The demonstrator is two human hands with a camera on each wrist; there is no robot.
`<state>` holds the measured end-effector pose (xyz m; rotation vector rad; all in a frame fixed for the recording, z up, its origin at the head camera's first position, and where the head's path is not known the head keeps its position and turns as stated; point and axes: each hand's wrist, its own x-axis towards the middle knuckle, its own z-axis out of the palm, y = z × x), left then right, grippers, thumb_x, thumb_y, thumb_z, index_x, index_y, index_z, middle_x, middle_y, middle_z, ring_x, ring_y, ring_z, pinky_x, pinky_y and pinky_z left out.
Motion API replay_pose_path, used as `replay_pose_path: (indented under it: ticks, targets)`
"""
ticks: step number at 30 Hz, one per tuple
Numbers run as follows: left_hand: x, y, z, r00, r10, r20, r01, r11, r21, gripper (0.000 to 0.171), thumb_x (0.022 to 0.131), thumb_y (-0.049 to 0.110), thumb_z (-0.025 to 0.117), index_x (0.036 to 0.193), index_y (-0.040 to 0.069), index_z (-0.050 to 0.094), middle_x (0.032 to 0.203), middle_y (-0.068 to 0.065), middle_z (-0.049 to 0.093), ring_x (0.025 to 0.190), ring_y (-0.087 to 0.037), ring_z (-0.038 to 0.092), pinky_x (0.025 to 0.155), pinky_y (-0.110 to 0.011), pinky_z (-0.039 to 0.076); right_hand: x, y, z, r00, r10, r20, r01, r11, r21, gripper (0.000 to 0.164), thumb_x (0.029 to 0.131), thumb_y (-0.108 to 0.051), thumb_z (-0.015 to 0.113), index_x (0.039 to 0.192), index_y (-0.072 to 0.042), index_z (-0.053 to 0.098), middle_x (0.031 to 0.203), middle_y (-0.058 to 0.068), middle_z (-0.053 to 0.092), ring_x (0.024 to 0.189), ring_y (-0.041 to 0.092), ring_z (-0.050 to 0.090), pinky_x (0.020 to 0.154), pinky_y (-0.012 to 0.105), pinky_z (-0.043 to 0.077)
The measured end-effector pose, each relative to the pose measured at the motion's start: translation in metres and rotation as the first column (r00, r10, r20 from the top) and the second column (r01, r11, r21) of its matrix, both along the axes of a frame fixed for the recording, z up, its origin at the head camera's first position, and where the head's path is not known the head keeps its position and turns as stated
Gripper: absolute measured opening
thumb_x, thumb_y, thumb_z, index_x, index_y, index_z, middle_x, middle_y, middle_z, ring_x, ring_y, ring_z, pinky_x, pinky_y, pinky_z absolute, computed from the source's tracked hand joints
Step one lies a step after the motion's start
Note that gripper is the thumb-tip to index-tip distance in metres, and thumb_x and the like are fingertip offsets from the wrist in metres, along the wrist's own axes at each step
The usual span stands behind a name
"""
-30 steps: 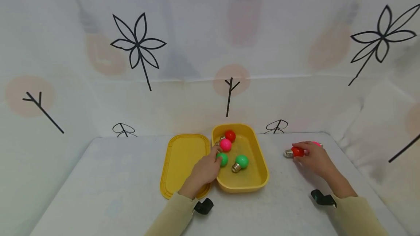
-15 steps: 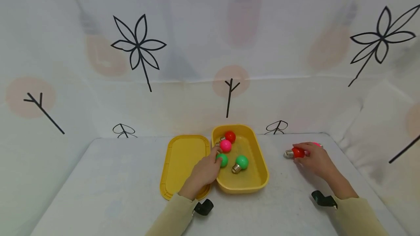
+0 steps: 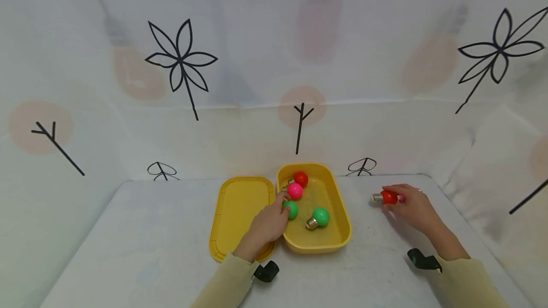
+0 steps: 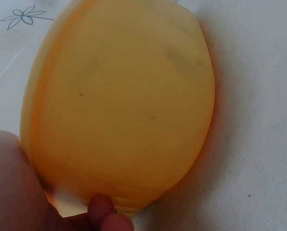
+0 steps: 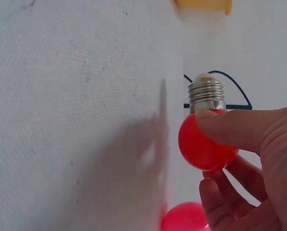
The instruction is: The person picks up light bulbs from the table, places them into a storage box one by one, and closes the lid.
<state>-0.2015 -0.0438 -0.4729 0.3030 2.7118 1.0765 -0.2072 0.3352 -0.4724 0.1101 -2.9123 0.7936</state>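
My left hand [image 3: 269,222] grips the left wall of a yellow plastic bin [image 3: 344,234], its fingers over the rim. In the left wrist view, the thumb and fingertips press at the bin's wall [image 4: 124,106]. Inside the bin lie a red light bulb [image 3: 301,179], a pink one [image 3: 295,191] and two green bulbs; one green bulb [image 3: 293,209] is partly behind my fingers, the other green bulb [image 3: 320,216] lies nearer the middle. My right hand [image 3: 411,207] pinches another red light bulb [image 5: 208,144] between thumb and fingers, its metal screw base pointing left in the head view.
A pink bulb [image 5: 185,219] lies on the table beyond my right hand, mostly hidden by it in the head view. Left of the bin lies a flat yellow lid [image 3: 239,208], partly under my left forearm. A white patterned cloth [image 3: 239,141] hangs behind the table [image 3: 162,241].
The nearer green bulb in the bin has rolled slightly right and toward me. My right hand has raised the red bulb very slightly. My left hand keeps its place on the bin.
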Motion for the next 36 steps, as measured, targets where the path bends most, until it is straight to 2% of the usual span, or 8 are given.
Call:
replay_pose_path:
  ticks: [20, 36]
  targets:
    - [0.0, 0.0, 0.001, 1.0, -0.008, -0.009, 0.008, 1.0, -0.001, 0.03, 0.106, 0.032, 0.042, 0.134, 0.024, 0.044, 0.06, -0.003, 0.046, 0.049, -0.021, 0.048, 0.047, -0.031, 0.035, 0.002, -0.005, 0.004, 1.0, 0.026, -0.016, -0.027, 0.999, -0.04, 0.048, 0.085, -0.006, 0.076, 0.129, 0.002, 0.061, 0.129, 0.03, 0.053, 0.108, 0.046, 0.052, 0.081, 0.055, 0.053]
    - [0.001, 0.0, 0.002, 1.0, -0.005, -0.011, 0.005, 1.0, -0.001, 0.029, 0.106, 0.031, 0.042, 0.134, 0.025, 0.043, 0.061, -0.003, 0.047, 0.05, -0.021, 0.048, 0.047, -0.031, 0.035, 0.004, -0.015, 0.013, 0.994, 0.077, -0.084, -0.08, 0.996, -0.034, 0.048, 0.084, -0.005, 0.077, 0.128, 0.001, 0.062, 0.127, 0.027, 0.056, 0.109, 0.043, 0.053, 0.082, 0.056, 0.053]
